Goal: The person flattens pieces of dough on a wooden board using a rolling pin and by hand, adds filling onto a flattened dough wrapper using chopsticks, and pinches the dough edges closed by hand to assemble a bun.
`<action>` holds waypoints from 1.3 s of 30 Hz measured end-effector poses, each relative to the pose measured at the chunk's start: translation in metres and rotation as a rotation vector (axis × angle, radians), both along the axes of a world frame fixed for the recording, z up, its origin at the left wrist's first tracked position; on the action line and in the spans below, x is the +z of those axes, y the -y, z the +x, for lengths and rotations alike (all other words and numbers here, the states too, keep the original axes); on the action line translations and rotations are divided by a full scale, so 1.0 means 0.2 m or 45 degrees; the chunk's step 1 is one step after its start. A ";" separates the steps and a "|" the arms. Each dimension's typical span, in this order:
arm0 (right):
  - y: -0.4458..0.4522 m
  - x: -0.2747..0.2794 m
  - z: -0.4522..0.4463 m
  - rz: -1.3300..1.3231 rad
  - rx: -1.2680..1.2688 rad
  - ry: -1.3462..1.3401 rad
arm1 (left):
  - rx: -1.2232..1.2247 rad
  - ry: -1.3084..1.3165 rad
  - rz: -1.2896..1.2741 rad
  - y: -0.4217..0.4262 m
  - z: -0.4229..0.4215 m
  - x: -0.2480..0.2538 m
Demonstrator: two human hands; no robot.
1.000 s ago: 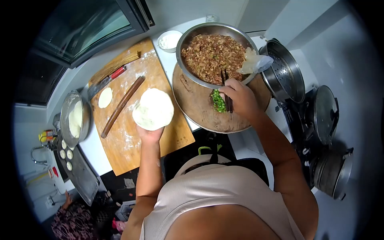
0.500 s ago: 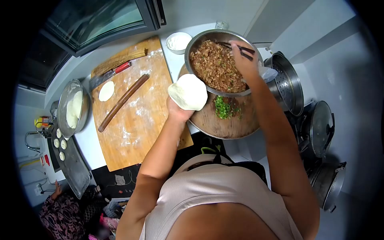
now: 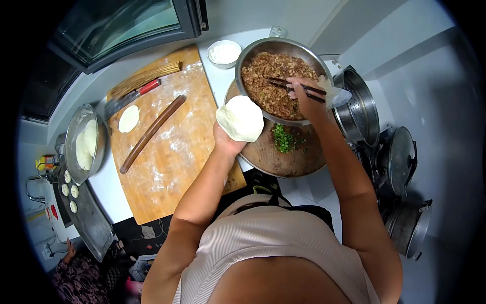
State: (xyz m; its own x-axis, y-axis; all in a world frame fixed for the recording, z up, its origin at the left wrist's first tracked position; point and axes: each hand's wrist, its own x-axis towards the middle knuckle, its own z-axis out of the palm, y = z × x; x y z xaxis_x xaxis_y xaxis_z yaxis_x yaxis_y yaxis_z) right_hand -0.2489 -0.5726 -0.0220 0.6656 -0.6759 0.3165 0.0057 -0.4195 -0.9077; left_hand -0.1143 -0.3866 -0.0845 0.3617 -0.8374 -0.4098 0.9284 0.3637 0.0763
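Observation:
My left hand [image 3: 228, 142] holds a round, flat dough wrapper [image 3: 243, 120] from below, its edge slightly cupped, close to the lower left rim of a metal bowl [image 3: 299, 47]. Brown minced meat filling [image 3: 268, 68] fills much of that bowl. In my right hand [image 3: 305, 95] is a pair of dark chopsticks [image 3: 277, 82], fingers closed around them, the tips at the filling. The bowl sits over a round wooden chopping block [image 3: 304, 164], where chopped green onion [image 3: 284, 139] lies in a small heap.
A floured wooden board [image 3: 172, 187] at left carries a rolling pin [image 3: 152, 134], a red-handled knife [image 3: 149, 87], a brush [image 3: 144, 81] and a dough round [image 3: 129, 119]. A dough bowl [image 3: 103, 137], a tray of buns [image 3: 93, 223] and a person [image 3: 83, 273] are further left. Pots [image 3: 400, 162] stand right.
My right hand and the chopsticks have moved down from the bowl's upper right, with the tips now nearer the middle of the filling. My left hand keeps the wrapper in nearly the same place.

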 end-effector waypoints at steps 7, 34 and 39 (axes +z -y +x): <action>-0.03 0.00 -0.05 0.711 -0.324 -0.016 | -0.038 -0.001 0.014 0.00 0.01 0.00; -0.28 0.37 -0.32 -0.908 -0.143 0.214 | -0.070 0.053 -0.178 0.46 -0.05 0.40; -0.35 0.31 -0.40 -1.200 0.207 -0.070 | -0.077 -0.010 -0.104 0.49 -0.07 0.50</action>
State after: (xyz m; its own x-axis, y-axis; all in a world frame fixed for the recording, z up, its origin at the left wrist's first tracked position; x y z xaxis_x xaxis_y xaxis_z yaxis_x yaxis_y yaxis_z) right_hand -0.3299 -0.5021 0.0403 0.7591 -0.0576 0.6484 0.0953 -0.9755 -0.1983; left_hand -0.1280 -0.4847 0.0151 0.3065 -0.8884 -0.3416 0.9493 0.3117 0.0410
